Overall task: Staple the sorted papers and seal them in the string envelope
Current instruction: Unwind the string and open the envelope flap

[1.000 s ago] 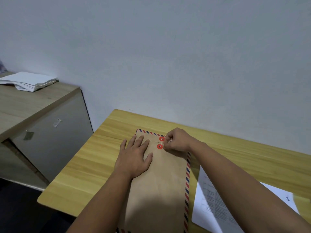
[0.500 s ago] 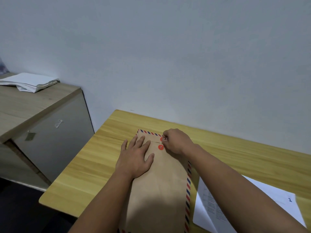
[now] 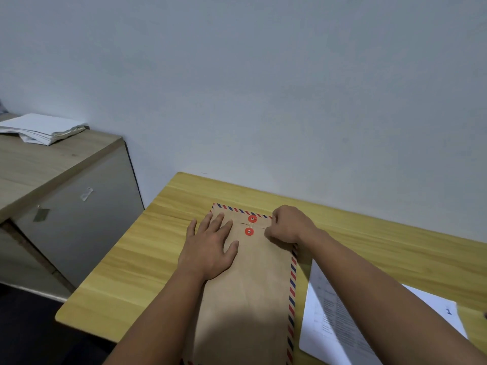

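Note:
A brown string envelope [image 3: 253,291] with a red and blue striped border lies lengthwise on the wooden table [image 3: 147,246]. Its flap is folded down, with two red button discs [image 3: 250,225] near the top and a thin string running between them. My left hand [image 3: 210,246] presses flat on the envelope left of the discs, fingers straight. My right hand [image 3: 290,225] sits just right of the discs with fingers curled, pinching what looks like the string's end; the string itself is barely visible there.
A printed white sheet [image 3: 340,322] lies on the table to the right of the envelope, partly under my right forearm. A low cabinet [image 3: 66,180] stands at the left with a stack of white papers [image 3: 42,129] on top. The wall is close behind.
My right hand has moved rightward away from the red discs, which now both show with the string between them. My left hand has stayed pressed on the envelope.

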